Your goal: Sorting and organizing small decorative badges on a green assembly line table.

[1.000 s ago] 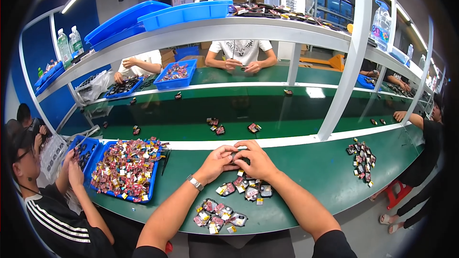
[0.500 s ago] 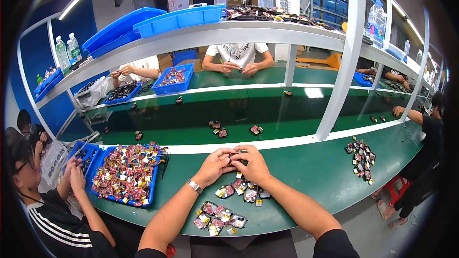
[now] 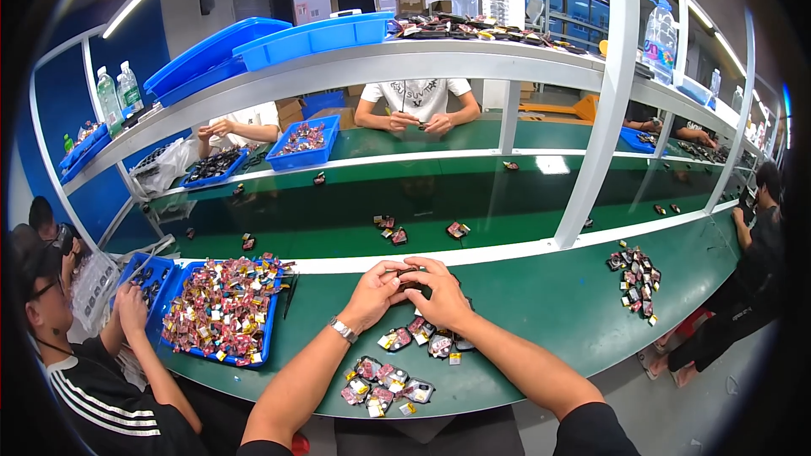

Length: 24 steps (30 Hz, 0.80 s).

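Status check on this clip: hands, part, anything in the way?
Left hand and right hand pinch one small dark part. Loose parts lie beneath.

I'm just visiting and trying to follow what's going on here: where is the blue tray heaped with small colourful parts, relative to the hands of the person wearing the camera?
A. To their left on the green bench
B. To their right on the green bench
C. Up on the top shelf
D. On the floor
A: the blue tray of parts sits on the bench left of the left hand and right hand, which meet over a small dark part.
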Each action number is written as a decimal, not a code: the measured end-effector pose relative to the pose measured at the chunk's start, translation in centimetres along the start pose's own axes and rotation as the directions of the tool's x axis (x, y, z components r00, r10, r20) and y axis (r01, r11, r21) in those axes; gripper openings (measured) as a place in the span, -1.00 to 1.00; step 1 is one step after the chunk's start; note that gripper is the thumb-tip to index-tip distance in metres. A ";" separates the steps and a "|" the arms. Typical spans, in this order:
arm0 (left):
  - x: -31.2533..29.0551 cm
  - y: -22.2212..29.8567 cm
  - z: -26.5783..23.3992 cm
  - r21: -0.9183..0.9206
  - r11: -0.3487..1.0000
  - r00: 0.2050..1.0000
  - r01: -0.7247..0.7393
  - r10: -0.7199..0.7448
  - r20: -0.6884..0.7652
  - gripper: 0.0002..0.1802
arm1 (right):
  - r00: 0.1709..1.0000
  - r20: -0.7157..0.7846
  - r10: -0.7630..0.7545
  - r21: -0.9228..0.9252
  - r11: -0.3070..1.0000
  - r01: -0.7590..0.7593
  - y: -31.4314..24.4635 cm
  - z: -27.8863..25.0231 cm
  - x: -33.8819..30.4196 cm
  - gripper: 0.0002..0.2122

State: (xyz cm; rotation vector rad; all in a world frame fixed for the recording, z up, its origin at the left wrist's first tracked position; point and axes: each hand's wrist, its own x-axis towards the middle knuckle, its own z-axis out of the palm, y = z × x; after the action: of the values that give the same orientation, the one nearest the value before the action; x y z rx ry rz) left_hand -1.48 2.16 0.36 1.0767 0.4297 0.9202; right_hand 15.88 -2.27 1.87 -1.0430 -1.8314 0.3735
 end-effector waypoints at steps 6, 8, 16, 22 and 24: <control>-0.1 -0.1 0.3 -0.053 0.998 0.999 0.036 -0.037 -0.022 -0.70 | 0.983 -0.163 -0.088 -0.077 0.994 0.076 -0.8 -0.4 0.5 -0.85; 0.0 0.1 0.4 -0.052 0.998 0.999 0.029 -0.030 -0.020 -0.70 | 0.978 -0.152 -0.145 -0.123 0.984 0.126 -0.3 -0.4 0.5 -0.85; 0.1 -0.2 -0.2 -0.072 0.997 0.999 0.015 -0.017 -0.031 -0.69 | 0.971 -0.125 -0.203 -0.226 0.959 0.172 -1.0 -0.2 0.5 -0.84; 0.2 -0.5 -0.3 -0.072 0.997 0.999 0.011 -0.013 -0.036 -0.69 | 0.948 -0.121 -0.293 -0.359 0.904 0.234 -0.2 0.3 0.6 -0.82; 0.2 -0.5 -0.2 -0.055 0.998 0.999 0.017 -0.020 -0.049 -0.69 | 0.939 -0.126 -0.321 -0.374 0.892 0.255 -0.2 0.3 0.6 -0.82</control>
State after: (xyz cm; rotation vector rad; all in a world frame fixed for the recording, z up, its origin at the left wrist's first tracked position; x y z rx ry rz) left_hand -1.28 2.29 -0.17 1.0006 0.4530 0.9385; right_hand 15.43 -1.85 2.17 -0.9812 -1.8867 -0.2370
